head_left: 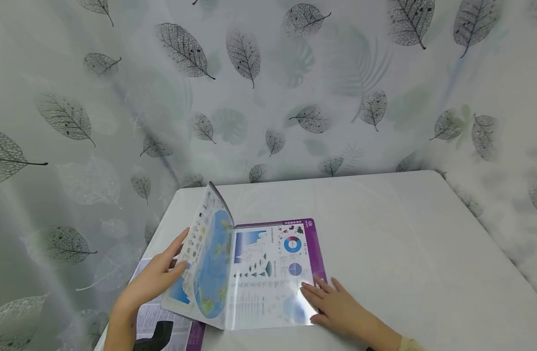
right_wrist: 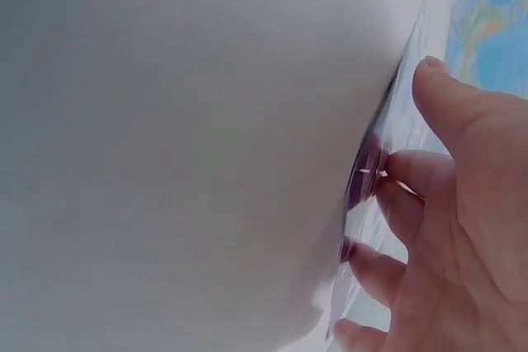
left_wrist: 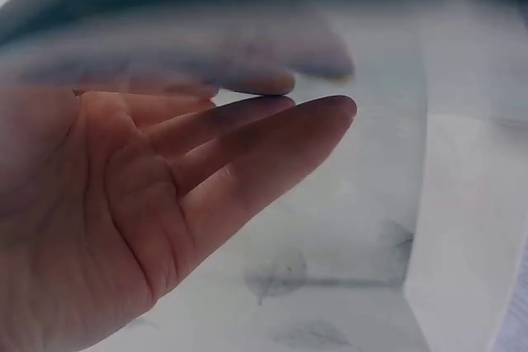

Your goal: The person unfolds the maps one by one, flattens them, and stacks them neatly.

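Observation:
An open atlas-like booklet (head_left: 268, 278) with glossy printed pages and a purple border lies on the table. Its left side (head_left: 213, 258), printed with a blue world map, stands tilted up. My left hand (head_left: 152, 278) is at the outer edge of that raised side, thumb over the printed face. In the left wrist view the left hand's fingers (left_wrist: 256, 162) extend nearly straight beneath a blurred sheet. With spread fingers, my right hand (head_left: 338, 309) rests on the right page's lower outer edge. The right wrist view shows its fingertips (right_wrist: 367, 265) touching the shiny edge.
Beneath the raised side lies another printed sheet or booklet (head_left: 172, 321) with a purple border and a black shape. The white table (head_left: 404, 253) extends to the right. Leaf-patterned curtains (head_left: 268, 112) hang behind and along both sides.

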{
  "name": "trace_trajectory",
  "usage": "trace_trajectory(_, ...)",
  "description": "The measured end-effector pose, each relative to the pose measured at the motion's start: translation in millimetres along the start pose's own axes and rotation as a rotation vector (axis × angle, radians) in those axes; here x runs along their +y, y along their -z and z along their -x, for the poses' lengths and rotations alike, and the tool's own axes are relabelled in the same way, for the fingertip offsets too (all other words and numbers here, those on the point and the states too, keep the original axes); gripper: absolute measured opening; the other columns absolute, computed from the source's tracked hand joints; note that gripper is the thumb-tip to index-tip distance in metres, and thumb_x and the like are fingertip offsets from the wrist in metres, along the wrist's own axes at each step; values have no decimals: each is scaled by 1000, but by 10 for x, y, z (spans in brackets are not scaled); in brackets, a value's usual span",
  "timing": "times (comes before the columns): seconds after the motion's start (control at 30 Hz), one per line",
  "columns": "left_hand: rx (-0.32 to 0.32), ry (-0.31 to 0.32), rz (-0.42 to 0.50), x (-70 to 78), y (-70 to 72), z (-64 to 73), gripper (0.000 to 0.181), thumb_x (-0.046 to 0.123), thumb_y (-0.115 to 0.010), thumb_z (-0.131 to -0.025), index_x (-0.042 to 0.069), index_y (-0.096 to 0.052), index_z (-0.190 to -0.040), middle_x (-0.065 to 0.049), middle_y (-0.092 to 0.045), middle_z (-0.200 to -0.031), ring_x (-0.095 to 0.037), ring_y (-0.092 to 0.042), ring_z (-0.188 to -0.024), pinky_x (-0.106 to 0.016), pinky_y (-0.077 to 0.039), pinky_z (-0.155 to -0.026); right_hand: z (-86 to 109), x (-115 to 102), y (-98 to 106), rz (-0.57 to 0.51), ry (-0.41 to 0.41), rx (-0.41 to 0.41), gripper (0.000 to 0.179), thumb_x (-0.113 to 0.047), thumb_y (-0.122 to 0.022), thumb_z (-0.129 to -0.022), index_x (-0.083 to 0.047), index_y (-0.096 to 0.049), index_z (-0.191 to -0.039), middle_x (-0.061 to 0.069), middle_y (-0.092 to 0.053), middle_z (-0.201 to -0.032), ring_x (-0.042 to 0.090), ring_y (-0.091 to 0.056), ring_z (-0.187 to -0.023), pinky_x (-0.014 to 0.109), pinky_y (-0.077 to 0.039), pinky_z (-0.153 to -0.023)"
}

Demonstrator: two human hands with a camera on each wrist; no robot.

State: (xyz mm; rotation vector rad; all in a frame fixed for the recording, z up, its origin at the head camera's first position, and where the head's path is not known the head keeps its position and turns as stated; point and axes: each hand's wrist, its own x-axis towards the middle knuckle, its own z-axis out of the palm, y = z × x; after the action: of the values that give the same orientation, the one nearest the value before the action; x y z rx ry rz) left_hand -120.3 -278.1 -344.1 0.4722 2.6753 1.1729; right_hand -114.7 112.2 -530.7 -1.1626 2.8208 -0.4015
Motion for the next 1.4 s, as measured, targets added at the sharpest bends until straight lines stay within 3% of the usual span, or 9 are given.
trace_trajectory(0.13, -4, 18, 60, -107, -28, 24, 67, 12, -46, -100, 8, -2, -150, -27, -3, -151, -49, -19, -130, -55, -37, -93, 259, 267, 78, -29, -152, 26, 64, -51, -49, -91, -11, -43, -141, 4, -39, -144, 39, -30, -131, 67, -19, -98)
trace_trajectory(0.23, -4, 32, 161, -191, -112, 1, 68, 12, -45, -100, 7, -1, -150, -29, -9, -149, -49, -25, -128, -46, -44, -90, 444, 413, 112, -5, -228, 51, 64, -52, -52, -90, -11, -45, -140, 5, -40, -144, 40, -31, -130, 69, -20, -96)
trace_trajectory(0.43, 4, 82, 381, -283, -330, -54, 67, 6, -42, -100, 12, 2, -151, -38, -30, -136, -39, -59, -99, -36, -54, -69, 716, 548, 141, 29, -339, 92, 67, -50, -61, -84, -10, -50, -136, 9, -43, -141, 43, -33, -128, 72, -19, -93)
trace_trajectory(0.63, 21, 52, 389, -217, -526, -141, 65, 6, -43, -99, 9, -4, -151, -37, -38, -131, -34, -62, -95, -35, -54, -70, 758, 488, 174, 2, -390, 115, 72, -50, -65, -80, -8, -50, -136, 15, -41, -141, 46, -28, -129, 70, -16, -96)
trace_trajectory(0.77, 56, 25, 354, -137, -578, -191, 63, 1, -42, -98, 7, -8, -151, -37, -43, -128, -32, -65, -88, -36, -55, -65, 604, 295, 303, -18, -364, 165, 75, -48, -68, -79, -6, -45, -138, 18, -37, -143, 47, -25, -130, 66, -16, -99)
trace_trajectory(0.9, 82, 26, 311, -88, -597, -205, 62, -1, -42, -98, 6, -10, -150, -36, -44, -127, -30, -66, -86, -35, -55, -64, 293, -29, 451, -8, -254, 167, 79, -48, -64, -83, -6, -36, -143, 17, -31, -147, 42, -25, -132, 61, -19, -102)
trace_trajectory(1.1, 91, 42, 298, -75, -624, -229, 63, -1, -42, -98, 7, -9, -151, -35, -45, -126, -29, -66, -86, -35, -55, -63, -218, -444, 299, -77, -18, 19, 84, -53, -57, -86, -3, -27, -147, 18, -25, -149, 39, -25, -133, 58, -25, -101)
trace_trajectory(1.23, 96, 61, 311, -51, -650, -243, 63, 1, -42, -98, 11, -9, -151, -34, -46, -126, -29, -66, -85, -35, -55, -63, -459, -608, 65, -143, -15, -61, 96, -60, -57, -82, -8, -14, -150, 19, -20, -151, 41, -26, -132, 60, -28, -99)
trace_trajectory(1.4, 130, 85, 334, 17, -684, -250, 60, 8, -43, -100, 14, -12, -151, -32, -48, -125, -29, -66, -84, -35, -55, -63, -596, -793, -90, -133, -74, 19, 94, -46, -65, -84, -5, -11, -150, 25, -24, -147, 44, -40, -123, 56, -40, -91)
